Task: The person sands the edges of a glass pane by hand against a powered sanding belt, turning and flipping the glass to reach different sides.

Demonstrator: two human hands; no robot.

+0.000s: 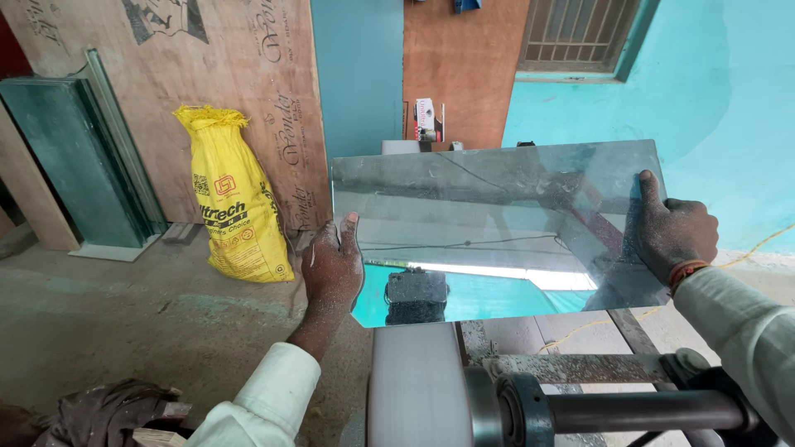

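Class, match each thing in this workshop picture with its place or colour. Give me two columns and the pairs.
1. mirror
2. sack
3. roller
4. window

a. yellow, leaning on plywood
b. held at both side edges by left hand and right hand
c. top, in the turquoise wall
d. bottom, below the mirror

Pairs: 1-b, 2-a, 3-d, 4-c

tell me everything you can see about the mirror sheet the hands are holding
The flat rectangular mirror sheet looks like silvered glass, dusty and smudged, reflecting a ceiling, wires and a turquoise wall. It is held level, tilted face-up, above a grey belt roller machine. The left hand grips its left edge and the right hand its right edge. No cracks show.
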